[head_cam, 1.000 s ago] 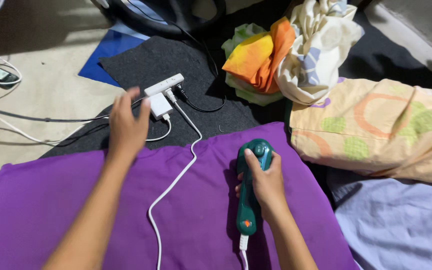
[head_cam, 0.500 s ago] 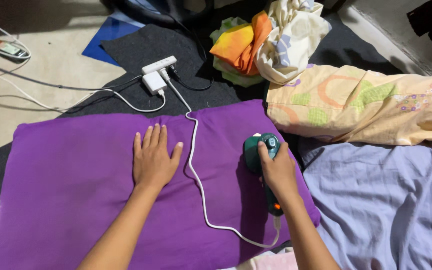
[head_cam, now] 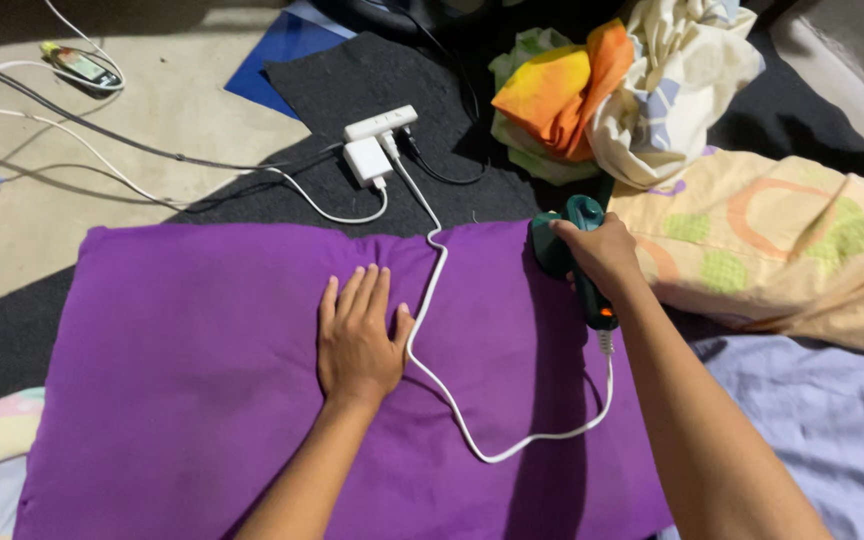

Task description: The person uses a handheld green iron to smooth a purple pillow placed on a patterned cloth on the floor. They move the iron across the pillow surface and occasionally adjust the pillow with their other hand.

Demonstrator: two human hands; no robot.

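Note:
My right hand (head_cam: 604, 253) grips a dark green hand-held iron (head_cam: 574, 252) with a small orange light, at the far right corner of a purple pillow (head_cam: 202, 370). Its white cord (head_cam: 452, 400) loops across the pillow and runs up to a white power strip (head_cam: 380, 122). Flat on the purple fabric near the middle lies my left hand (head_cam: 357, 335), fingers spread, just left of the cord.
A white adapter (head_cam: 365, 158) sits by the power strip on a dark mat (head_cam: 372, 80). Crumpled orange and cream cloths (head_cam: 622, 85) lie at the back right. A patterned peach pillow (head_cam: 782, 250) and pale lilac fabric (head_cam: 832, 420) are to the right. Cables (head_cam: 72, 130) cross the floor at left.
My left hand came back from the power strip and pressed flat on the pillow. My right hand has moved the iron up toward the pillow's far right corner.

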